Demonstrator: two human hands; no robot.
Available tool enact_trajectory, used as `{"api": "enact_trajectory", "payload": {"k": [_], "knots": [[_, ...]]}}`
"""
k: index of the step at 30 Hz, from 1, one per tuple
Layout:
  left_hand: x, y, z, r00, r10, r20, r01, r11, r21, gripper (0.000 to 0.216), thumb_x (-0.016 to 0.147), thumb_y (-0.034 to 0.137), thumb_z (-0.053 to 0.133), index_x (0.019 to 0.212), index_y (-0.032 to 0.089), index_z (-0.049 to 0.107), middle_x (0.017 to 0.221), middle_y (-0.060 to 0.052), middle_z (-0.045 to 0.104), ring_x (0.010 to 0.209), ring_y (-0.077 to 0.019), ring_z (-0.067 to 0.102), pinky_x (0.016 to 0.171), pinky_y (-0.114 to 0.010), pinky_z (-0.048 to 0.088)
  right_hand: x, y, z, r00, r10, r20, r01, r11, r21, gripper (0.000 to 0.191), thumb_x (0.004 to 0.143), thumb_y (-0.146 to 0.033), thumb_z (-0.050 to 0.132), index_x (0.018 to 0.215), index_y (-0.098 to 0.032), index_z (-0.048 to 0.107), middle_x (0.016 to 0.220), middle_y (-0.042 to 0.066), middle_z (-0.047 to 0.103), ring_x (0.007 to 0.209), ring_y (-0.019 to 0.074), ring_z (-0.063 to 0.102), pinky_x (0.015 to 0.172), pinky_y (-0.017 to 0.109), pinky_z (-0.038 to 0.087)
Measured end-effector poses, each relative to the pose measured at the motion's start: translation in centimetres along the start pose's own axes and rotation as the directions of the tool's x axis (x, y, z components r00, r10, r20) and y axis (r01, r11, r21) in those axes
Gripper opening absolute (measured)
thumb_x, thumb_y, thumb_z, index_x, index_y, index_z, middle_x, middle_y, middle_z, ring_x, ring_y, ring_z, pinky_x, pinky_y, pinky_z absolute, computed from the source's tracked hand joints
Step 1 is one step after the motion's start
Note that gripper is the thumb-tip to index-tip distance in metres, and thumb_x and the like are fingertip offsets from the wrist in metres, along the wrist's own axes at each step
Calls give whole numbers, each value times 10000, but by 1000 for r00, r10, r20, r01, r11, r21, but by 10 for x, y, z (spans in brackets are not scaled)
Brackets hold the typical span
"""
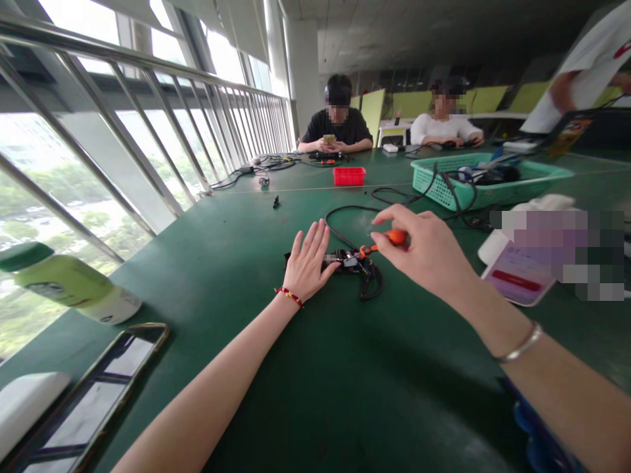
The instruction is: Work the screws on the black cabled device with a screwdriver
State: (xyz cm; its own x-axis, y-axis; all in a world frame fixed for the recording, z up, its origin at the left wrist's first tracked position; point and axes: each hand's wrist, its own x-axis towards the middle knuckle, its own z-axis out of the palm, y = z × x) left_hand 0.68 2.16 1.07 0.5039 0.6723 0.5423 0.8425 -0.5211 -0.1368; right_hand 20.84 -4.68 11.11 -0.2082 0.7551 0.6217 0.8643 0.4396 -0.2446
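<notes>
My left hand (pixel 309 264) lies flat, fingers stretched out, across a black elongated device (pixel 362 268) on the green table. The hand covers the device's left part; its opened right part shows dark inner parts and thin coloured wires. In my right hand (pixel 419 246) is a screwdriver (pixel 396 238) with an orange-and-black handle, gripped between thumb and fingers. Its shaft points left and down at the device's open part; whether the tip sits in a screw is too small to tell. A black cable (pixel 340 213) curves away behind the device.
A red bin (pixel 349 176) and a teal basket (pixel 493 187) of cables stand farther back. Phones (pixel 106 401) (pixel 520 276) lie on both sides, with a green-capped bottle (pixel 73 289) at left. Two people sit across the table; another stands at right.
</notes>
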Motion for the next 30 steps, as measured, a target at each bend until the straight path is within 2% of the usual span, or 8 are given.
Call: {"api": "enact_trajectory", "payload": {"k": [4,9,13,17,21,24,26,30], "knots": [[-1,-2,3,1000,-25,-17,25,1000,9,747,909,551,240,1451,58,98,1517,-143,114,1407,-245,81,1148,-421,95,-1,-3,-3,999,-9,-47,12,998,63,315,703,-211,585,1006,-206,499,760,2,618,656,156,572,649,267,398],[-1,-2,5,998,-53,-39,53,999,4,766,904,564,235,1448,43,93,1520,-151,87,1407,-247,67,1151,-406,110,-4,-7,-2,994,85,65,-82,996,-38,167,816,-399,517,824,-236,549,505,-30,532,461,150,485,489,256,303],[-2,-2,7,995,-87,-43,87,996,13,818,885,611,225,1444,26,98,1515,-176,86,1408,-256,51,1147,-425,81,-6,-10,2,994,98,-53,-103,990,-102,155,813,-343,516,919,-231,528,548,-13,562,497,180,522,494,272,304],[-4,-2,9,988,-146,-48,148,989,22,852,839,683,252,1457,110,120,1515,-168,103,1402,-322,32,1102,-564,-14,-8,-13,2,991,49,-124,-57,996,-67,305,722,-236,574,1009,-218,472,757,34,627,607,191,572,539,282,352],[-5,-1,10,984,-170,-46,172,985,33,826,838,678,273,1457,147,143,1517,-161,104,1402,-326,40,1085,-590,-39,-10,-15,1,994,110,-5,-109,981,-160,154,788,-346,527,894,-235,525,588,3,587,498,183,519,463,271,281],[-5,-1,10,982,-182,-44,183,983,31,807,847,665,271,1456,150,150,1518,-157,102,1403,-311,60,1091,-580,-36,-11,-15,1,988,148,46,-132,961,-245,174,838,-385,459,822,-239,553,486,-3,542,440,178,481,434,265,233],[-5,-1,10,979,-200,-46,202,979,24,793,853,656,269,1455,154,155,1519,-152,102,1403,-309,67,1090,-582,-38,-11,-16,-1,991,134,13,-126,958,-257,164,810,-356,501,906,-232,548,532,1,572,458,181,499,443,265,243],[-4,-1,11,968,-243,-59,245,969,20,776,862,638,271,1455,151,159,1519,-153,100,1402,-312,66,1088,-585,-45,-12,-16,-6,999,46,-23,-49,984,-173,308,714,-251,601,1002,-224,496,798,28,656,571,176,569,482,258,311]]}}
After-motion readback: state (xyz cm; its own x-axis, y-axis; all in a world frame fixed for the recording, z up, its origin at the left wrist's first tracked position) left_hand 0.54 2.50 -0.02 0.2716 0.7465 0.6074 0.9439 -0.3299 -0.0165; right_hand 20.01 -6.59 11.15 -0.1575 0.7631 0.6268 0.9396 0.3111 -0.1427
